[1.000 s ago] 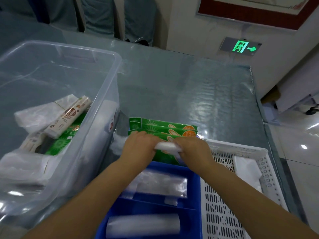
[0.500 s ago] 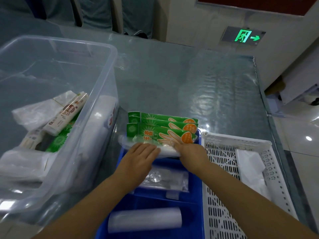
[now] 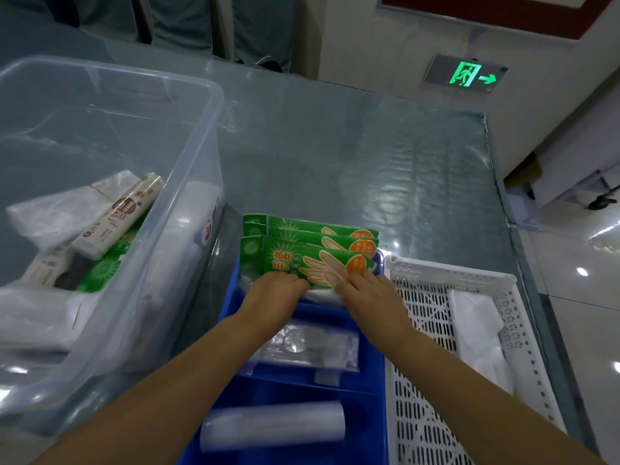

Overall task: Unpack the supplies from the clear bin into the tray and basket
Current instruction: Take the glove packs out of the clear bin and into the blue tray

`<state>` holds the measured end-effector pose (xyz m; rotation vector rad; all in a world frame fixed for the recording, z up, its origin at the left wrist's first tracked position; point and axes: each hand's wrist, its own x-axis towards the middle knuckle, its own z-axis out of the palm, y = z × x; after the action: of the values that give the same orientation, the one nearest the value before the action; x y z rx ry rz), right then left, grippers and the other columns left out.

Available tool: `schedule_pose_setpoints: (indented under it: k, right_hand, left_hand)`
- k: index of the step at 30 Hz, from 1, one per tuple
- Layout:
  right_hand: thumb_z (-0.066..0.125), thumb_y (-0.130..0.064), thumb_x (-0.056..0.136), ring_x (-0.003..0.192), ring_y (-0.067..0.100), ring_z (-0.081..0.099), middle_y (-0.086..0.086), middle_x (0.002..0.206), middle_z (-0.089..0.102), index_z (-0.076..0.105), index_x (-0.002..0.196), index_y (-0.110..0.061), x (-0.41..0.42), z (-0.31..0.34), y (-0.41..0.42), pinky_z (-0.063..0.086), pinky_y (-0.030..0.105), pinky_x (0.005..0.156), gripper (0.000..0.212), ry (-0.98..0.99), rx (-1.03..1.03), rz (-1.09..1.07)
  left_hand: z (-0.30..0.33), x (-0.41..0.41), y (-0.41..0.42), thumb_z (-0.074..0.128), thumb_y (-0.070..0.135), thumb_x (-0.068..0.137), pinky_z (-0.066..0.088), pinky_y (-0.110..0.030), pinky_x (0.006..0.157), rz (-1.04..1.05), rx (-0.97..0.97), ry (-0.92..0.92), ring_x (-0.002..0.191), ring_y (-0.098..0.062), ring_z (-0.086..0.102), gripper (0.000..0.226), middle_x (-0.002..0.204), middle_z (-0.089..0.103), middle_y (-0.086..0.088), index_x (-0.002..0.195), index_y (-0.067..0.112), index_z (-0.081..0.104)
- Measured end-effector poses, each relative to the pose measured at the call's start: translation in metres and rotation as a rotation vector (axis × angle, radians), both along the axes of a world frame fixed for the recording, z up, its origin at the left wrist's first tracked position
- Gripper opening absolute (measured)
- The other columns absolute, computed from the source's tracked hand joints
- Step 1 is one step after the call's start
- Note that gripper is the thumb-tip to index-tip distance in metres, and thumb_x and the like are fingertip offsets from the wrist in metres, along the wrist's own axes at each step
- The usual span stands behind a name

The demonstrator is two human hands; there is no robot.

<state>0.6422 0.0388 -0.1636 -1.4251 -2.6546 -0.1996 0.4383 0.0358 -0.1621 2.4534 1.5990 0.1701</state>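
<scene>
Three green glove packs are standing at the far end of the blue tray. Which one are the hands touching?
The nearest pack, front of the three. The left hand and right hand lie flat against its lower edge; the two packs behind it stand untouched.

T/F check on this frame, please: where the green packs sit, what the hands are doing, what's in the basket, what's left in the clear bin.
1. The green packs stand in the far compartment of the blue tray. True.
2. The left hand is inside the clear bin. False: it is over the blue tray, at the front green pack.
3. The right hand lies with straight fingers against the front green pack. True.
4. The white basket holds nothing. False: a white packet lies along its right side.
5. The clear bin is fully unpacked. False: a green pack, a white roll and plastic bags remain.
</scene>
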Motion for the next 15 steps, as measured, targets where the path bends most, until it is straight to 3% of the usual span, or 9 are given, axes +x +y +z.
schedule_pose_setpoints:
  k: [3, 5, 6, 8, 9, 12, 15]
  right_hand:
    - [0.082, -0.007, 0.062, 0.077, 0.019, 0.069, 0.002, 0.112, 0.071, 0.062, 0.119, -0.016, -0.002, -0.005, 0.003, 0.053, 0.030, 0.056, 0.062, 0.056, -0.043, 0.022]
    - [0.082, -0.005, 0.060, 0.065, 0.016, 0.068, 0.001, 0.102, 0.074, 0.063, 0.118, -0.015, -0.004, -0.005, 0.005, 0.053, 0.028, 0.047, 0.062, 0.098, -0.039, 0.023]
    - [0.082, -0.006, 0.060, 0.058, 0.015, 0.066, 0.001, 0.089, 0.074, 0.063, 0.117, -0.015, -0.004, -0.005, 0.005, 0.050, 0.026, 0.043, 0.061, 0.116, -0.032, 0.006]
    - [0.085, -0.010, 0.059, 0.046, 0.012, 0.058, -0.001, 0.067, 0.069, 0.065, 0.110, -0.014, -0.004, -0.005, 0.005, 0.044, 0.024, 0.037, 0.054, 0.143, -0.008, -0.016]
    - [0.086, -0.013, 0.059, 0.046, 0.012, 0.058, -0.002, 0.065, 0.068, 0.066, 0.108, -0.015, -0.003, -0.006, 0.005, 0.044, 0.023, 0.039, 0.052, 0.149, 0.011, -0.013]
    - [0.082, -0.017, 0.068, 0.065, 0.015, 0.064, 0.000, 0.085, 0.073, 0.061, 0.118, -0.018, 0.003, -0.009, 0.007, 0.048, 0.027, 0.054, 0.055, 0.134, 0.055, 0.033]
    - [0.082, -0.015, 0.066, 0.077, 0.021, 0.066, 0.003, 0.092, 0.073, 0.067, 0.108, -0.018, 0.007, -0.012, 0.009, 0.050, 0.033, 0.061, 0.045, 0.095, 0.080, 0.063]
  left_hand:
    - [-0.002, -0.011, -0.002, 0.075, 0.002, 0.061, 0.038, -0.022, 0.045, 0.027, -0.041, -0.034, 0.052, -0.018, 0.060, 0.022, 0.062, 0.063, 0.001, 0.072, 0.018, 0.065]
    - [-0.001, -0.021, -0.004, 0.066, 0.005, 0.076, 0.047, -0.029, 0.049, 0.153, -0.021, -0.083, 0.060, -0.025, 0.063, 0.020, 0.079, 0.067, -0.005, 0.092, 0.014, 0.062]
    - [-0.001, -0.027, -0.005, 0.070, 0.002, 0.073, 0.045, -0.029, 0.045, 0.178, 0.000, -0.088, 0.056, -0.027, 0.063, 0.025, 0.080, 0.066, -0.006, 0.094, 0.013, 0.061]
    - [0.000, -0.035, -0.006, 0.082, 0.000, 0.055, 0.034, -0.024, 0.036, 0.157, 0.043, 0.019, 0.044, -0.023, 0.059, 0.037, 0.070, 0.063, -0.003, 0.083, 0.015, 0.062]
    - [-0.001, -0.038, -0.006, 0.085, 0.001, 0.047, 0.034, -0.023, 0.035, 0.127, 0.060, 0.069, 0.041, -0.021, 0.056, 0.039, 0.063, 0.060, -0.001, 0.075, 0.016, 0.062]
    - [0.002, -0.038, 0.001, 0.086, 0.002, 0.037, 0.040, -0.023, 0.043, 0.002, 0.084, 0.120, 0.041, -0.021, 0.054, 0.035, 0.051, 0.058, 0.001, 0.058, 0.017, 0.062]
    - [0.007, -0.033, 0.008, 0.085, 0.005, 0.044, 0.043, -0.027, 0.050, -0.032, 0.083, 0.140, 0.052, -0.024, 0.058, 0.024, 0.057, 0.061, -0.003, 0.058, 0.015, 0.068]
